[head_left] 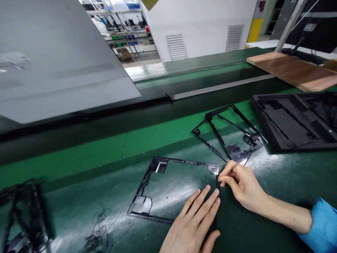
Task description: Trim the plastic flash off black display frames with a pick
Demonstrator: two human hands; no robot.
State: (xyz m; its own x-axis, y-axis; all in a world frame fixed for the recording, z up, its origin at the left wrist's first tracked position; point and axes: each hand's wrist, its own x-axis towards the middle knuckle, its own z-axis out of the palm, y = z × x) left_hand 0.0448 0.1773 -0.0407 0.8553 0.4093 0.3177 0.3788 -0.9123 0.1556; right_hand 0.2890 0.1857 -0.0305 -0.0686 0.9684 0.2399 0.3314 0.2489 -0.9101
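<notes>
Second black frame (231, 135) and black tray (295, 121) right, wooden board (292, 70) far right, grey panel (60, 59) far left

Frame (181, 162): black plastic, semi-gloss. Work surface (263, 225): green mat, glossy, scuffed. Tray (295, 121): black matt plastic. Board (292, 70): wood grain, smooth.

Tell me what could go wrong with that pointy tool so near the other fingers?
The tool in the right hand sits at the edge of the frame, close to the fingertips of the left hand; a slip might poke them. The frame looks thin; hard pressing might bend or crack it. A second frame lies just past the right hand and could get knocked.
</notes>
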